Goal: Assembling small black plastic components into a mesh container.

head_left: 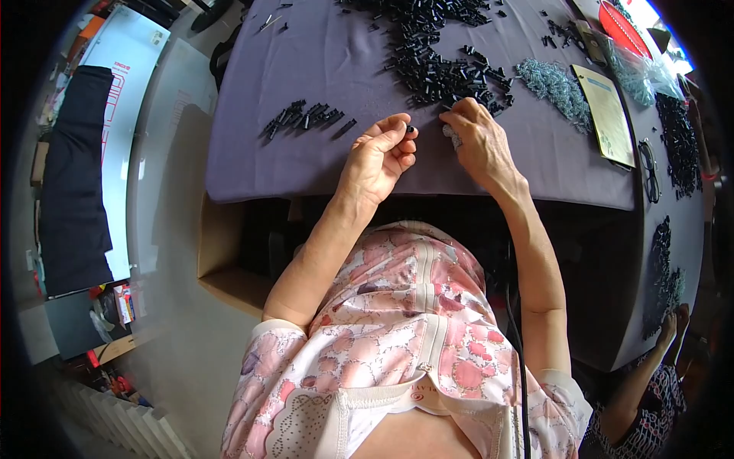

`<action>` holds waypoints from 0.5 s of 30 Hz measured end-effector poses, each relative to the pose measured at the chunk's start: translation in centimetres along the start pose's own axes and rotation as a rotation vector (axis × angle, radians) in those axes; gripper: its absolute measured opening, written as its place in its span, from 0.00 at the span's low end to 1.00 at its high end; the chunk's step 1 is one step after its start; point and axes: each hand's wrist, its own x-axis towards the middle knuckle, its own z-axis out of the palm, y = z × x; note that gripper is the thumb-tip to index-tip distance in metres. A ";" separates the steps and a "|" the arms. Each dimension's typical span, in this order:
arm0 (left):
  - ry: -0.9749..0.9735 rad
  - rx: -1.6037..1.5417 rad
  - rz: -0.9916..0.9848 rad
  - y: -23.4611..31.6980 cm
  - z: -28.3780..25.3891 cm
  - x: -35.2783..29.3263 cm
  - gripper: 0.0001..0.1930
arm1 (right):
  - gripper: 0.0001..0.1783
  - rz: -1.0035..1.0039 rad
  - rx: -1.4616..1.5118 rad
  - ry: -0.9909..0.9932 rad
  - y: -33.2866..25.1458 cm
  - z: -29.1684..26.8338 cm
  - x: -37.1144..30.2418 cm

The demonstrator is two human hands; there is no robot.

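Observation:
My left hand point(376, 157) is closed above the table, pinching a small black tube-shaped piece point(411, 129) between thumb and fingertips. A little to its right, my right hand point(480, 141) has its thumb and forefinger pressed together at the near edge of a large pile of black tube-shaped pieces point(428, 65). What it pinches, if anything, is too small to tell. Partly under that palm lies a small clump of silvery pieces point(452, 136). Left of my left hand, a loose row of longer black pieces point(302, 117) rests on the purple-grey tablecloth point(283, 168).
A heap of fine silvery pieces point(552, 88), a yellow booklet point(605, 115) and eyeglasses point(650, 170) lie to the right. Behind them is a red basket point(623, 29). Another person's hand point(670, 327) reaches to black pieces at the lower right. A cardboard box point(222, 283) stands under the table.

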 end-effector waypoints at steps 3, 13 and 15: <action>0.037 0.019 0.009 0.0 0.3 -0.1 0.06 | 0.15 0.041 0.005 -0.045 -0.4 -0.4 0.2; 0.096 0.027 0.017 -0.1 0.4 -0.4 0.04 | 0.19 0.317 0.833 0.018 -3.3 -0.7 0.3; 0.075 0.025 0.018 -0.2 0.5 -0.3 0.04 | 0.19 0.276 0.787 0.015 -3.6 -0.9 0.2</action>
